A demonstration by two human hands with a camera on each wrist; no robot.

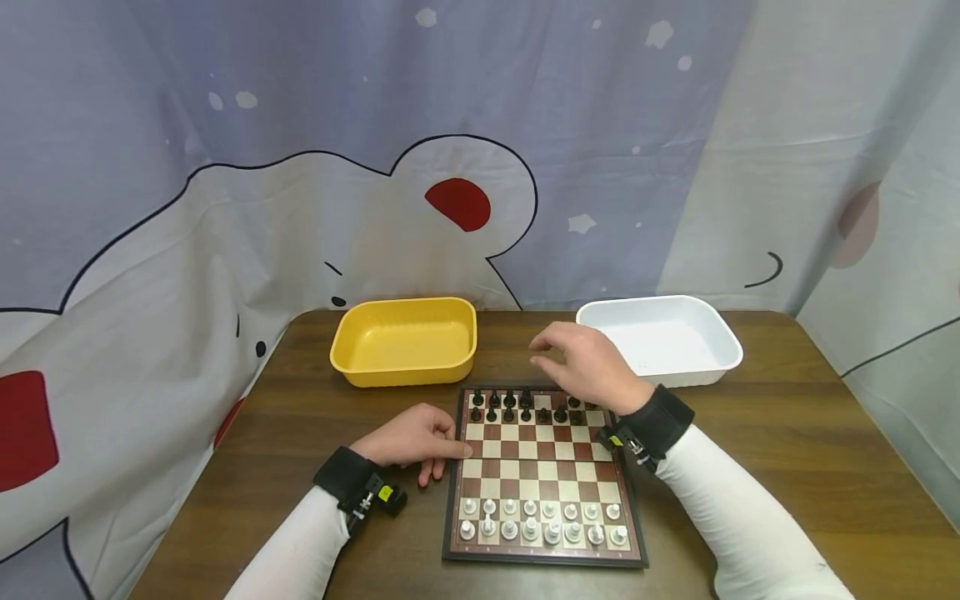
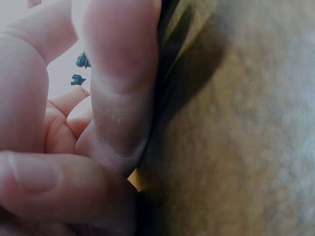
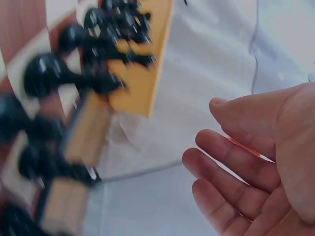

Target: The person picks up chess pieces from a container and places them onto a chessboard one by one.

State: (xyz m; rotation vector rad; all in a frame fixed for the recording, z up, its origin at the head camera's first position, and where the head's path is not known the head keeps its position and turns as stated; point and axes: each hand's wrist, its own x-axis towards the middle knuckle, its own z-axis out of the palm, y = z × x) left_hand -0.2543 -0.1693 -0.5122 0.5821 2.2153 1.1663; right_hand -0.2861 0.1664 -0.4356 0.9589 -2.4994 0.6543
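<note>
White pieces (image 1: 540,521) stand in two rows at the near edge of the chessboard (image 1: 542,475), closest to me. My left hand (image 1: 412,437) rests on the table (image 1: 787,433) and its fingertips touch the left edge of the board; the fingers are loosely bent and hold nothing. My right hand (image 1: 588,362) hovers above the black pieces (image 1: 525,406) at the far side, with relaxed fingers and nothing between them. Behind the board a yellow tray (image 1: 405,340) lies at the left and a white tray (image 1: 660,337) at the right, well apart. Brown wood covers the table, and a curtain (image 1: 300,167) with a cartoon drawing hangs behind it.
</note>
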